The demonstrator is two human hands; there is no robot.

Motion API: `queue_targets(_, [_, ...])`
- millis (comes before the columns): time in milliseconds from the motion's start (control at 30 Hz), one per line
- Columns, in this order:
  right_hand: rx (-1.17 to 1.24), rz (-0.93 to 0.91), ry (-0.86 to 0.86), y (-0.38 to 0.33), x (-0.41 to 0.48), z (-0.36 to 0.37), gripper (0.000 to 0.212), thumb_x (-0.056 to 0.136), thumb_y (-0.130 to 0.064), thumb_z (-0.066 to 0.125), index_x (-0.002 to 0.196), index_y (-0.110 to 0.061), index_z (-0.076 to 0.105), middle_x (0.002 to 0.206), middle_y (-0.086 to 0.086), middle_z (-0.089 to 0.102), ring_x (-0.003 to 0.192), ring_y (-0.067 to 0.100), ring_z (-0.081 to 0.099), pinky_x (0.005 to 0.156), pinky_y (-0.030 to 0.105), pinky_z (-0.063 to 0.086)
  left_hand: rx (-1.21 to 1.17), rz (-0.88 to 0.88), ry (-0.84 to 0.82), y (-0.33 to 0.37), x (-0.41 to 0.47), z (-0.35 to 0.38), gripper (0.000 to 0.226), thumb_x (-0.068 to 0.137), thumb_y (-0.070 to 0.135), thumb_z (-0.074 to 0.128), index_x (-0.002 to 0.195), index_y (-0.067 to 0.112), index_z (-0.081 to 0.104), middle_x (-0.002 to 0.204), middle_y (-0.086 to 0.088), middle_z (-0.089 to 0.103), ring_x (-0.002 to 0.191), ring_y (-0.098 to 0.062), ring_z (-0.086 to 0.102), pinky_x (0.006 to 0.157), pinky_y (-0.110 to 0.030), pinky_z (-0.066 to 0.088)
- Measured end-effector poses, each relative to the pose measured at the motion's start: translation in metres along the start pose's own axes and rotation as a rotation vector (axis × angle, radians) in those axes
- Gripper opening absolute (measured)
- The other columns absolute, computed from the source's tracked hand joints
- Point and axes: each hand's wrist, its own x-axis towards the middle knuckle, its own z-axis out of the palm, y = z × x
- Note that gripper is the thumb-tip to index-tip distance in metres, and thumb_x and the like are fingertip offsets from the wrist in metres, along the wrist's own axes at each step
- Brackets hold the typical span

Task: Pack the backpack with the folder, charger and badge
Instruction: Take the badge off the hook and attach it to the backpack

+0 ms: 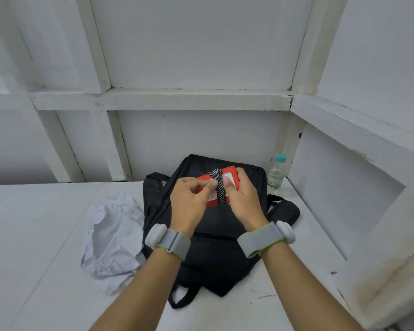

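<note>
**Inspector:** Now, nearest first. Both your forearms enter from the lower edge, and each carries one of the grey wrist bands (170,242) with a white pod on its outer side.

**Operator:** And the hands?

**Inspector:** Your left hand (189,201) is curled, thumb and forefinger pinching the striped lanyard (220,187) where it crosses the badge. Your right hand (243,199) grips the red badge (232,176) by its right edge, with the thumb pressed on its face and the fingers wrapped behind.

**Operator:** Where does the badge stand?

**Inspector:** It is held between your two hands over the upper half of the black backpack (215,249). The backpack lies flat on the white table (46,271), with straps trailing at both sides and at the near end. I cannot tell whether the badge's lower edge touches the fabric.

**Operator:** Anything else on the surface?

**Inspector:** A crumpled white paper (112,235) lies to your left, its right edge against the backpack's side. Farther back, a clear water bottle (276,174) with a teal cap stands upright in the right rear corner, just beside the backpack's far right corner. Behind it is a white panelled wall (196,44) with battens.
</note>
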Motion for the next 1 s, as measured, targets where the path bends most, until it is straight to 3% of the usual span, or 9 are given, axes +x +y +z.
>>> queue_targets(100, [0.123,0.042,-0.025,0.01,0.002,0.003,0.024,0.1,-0.03,0.051,0.118,-0.014,0.055,0.103,0.004,0.065,0.087,0.013,0.065,0.057,0.012,0.047,-0.075,-0.175,0.032,-0.006,0.004,-0.003,0.051,0.063,0.062,0.08,0.103,0.039,0.058,0.122,0.006,0.048,0.107,-0.009,0.054,0.086,-0.028,0.054])
queue_targets(167, [0.115,0.023,-0.055,0.014,0.004,0.003,0.026,0.099,-0.031,0.054,0.118,-0.015,0.057,0.101,0.002,0.065,0.085,0.011,0.064,0.057,0.013,0.048,-0.242,-0.265,-0.118,-0.006,0.004,-0.008,0.064,0.072,0.048,0.08,0.126,0.03,0.05,0.126,0.004,0.051,0.108,-0.015,0.06,0.077,-0.03,0.058])
queue_targets(267, [-0.002,-0.042,-0.11,0.019,0.008,0.0,0.023,0.097,-0.034,0.056,0.113,-0.018,0.061,0.095,-0.005,0.066,0.085,0.01,0.064,0.067,0.024,0.054,-0.443,-0.338,-0.328,-0.006,0.001,-0.017,0.037,0.085,0.028,0.072,0.118,0.015,0.062,0.11,-0.009,0.068,0.091,-0.021,0.072,0.065,-0.038,0.06])
queue_targets(433, [-0.369,0.102,-0.168,0.039,0.007,0.003,0.026,0.1,-0.042,0.038,0.112,-0.028,0.056,0.104,-0.003,0.065,0.092,0.02,0.063,0.082,0.037,0.051,-0.366,-0.375,-0.119,-0.022,0.0,-0.023,0.016,0.087,0.021,0.072,0.095,0.008,0.067,0.085,-0.011,0.072,0.064,-0.014,0.071,0.052,-0.03,0.056])
queue_targets(533, [-0.592,0.036,-0.41,0.053,0.001,0.003,0.033,0.095,-0.054,0.042,0.111,-0.029,0.055,0.109,-0.006,0.061,0.106,0.021,0.057,0.095,0.044,0.043,-0.384,-0.407,-0.062,-0.034,-0.001,-0.03,0.017,0.088,0.019,0.071,0.095,0.004,0.067,0.087,-0.016,0.072,0.065,-0.018,0.072,0.053,-0.032,0.057])
queue_targets(667, [-0.874,-0.056,-0.722,0.065,-0.006,0.007,0.066,0.079,-0.069,0.057,0.132,-0.031,0.046,0.135,-0.005,0.047,0.128,0.019,0.038,0.106,0.044,0.031,-0.407,-0.436,-0.039,-0.041,-0.003,-0.038,0.015,0.088,0.019,0.07,0.095,0.007,0.065,0.093,-0.013,0.073,0.075,-0.02,0.073,0.056,-0.032,0.059])
queue_targets(767, [-0.97,-0.129,-0.789,0.069,-0.005,0.012,0.058,0.082,-0.059,0.062,0.133,-0.033,0.049,0.139,-0.005,0.046,0.128,0.02,0.038,0.105,0.043,0.034,-0.402,-0.434,-0.031,-0.04,-0.002,-0.041,0.009,0.09,0.019,0.068,0.094,0.013,0.064,0.091,-0.006,0.072,0.077,-0.017,0.073,0.054,-0.027,0.057])
queue_targets(900, [-0.925,-0.195,-0.725,0.068,-0.001,0.016,0.036,0.089,-0.022,0.057,0.125,-0.027,0.057,0.124,-0.001,0.059,0.116,0.023,0.053,0.093,0.042,0.048,-0.419,-0.43,-0.052,-0.043,-0.002,-0.048,0.013,0.09,0.021,0.068,0.098,0.011,0.065,0.093,-0.006,0.073,0.079,-0.017,0.074,0.058,-0.028,0.057])
queue_targets(1000, [-0.917,-0.151,-0.626,0.062,0.002,0.016,0.029,0.083,-0.025,0.057,0.111,-0.029,0.062,0.113,0.0,0.066,0.105,0.027,0.062,0.082,0.036,0.051,-0.423,-0.441,-0.096,-0.048,-0.004,-0.054,0.016,0.09,0.02,0.067,0.1,0.007,0.065,0.09,-0.007,0.074,0.076,-0.018,0.074,0.058,-0.029,0.057])
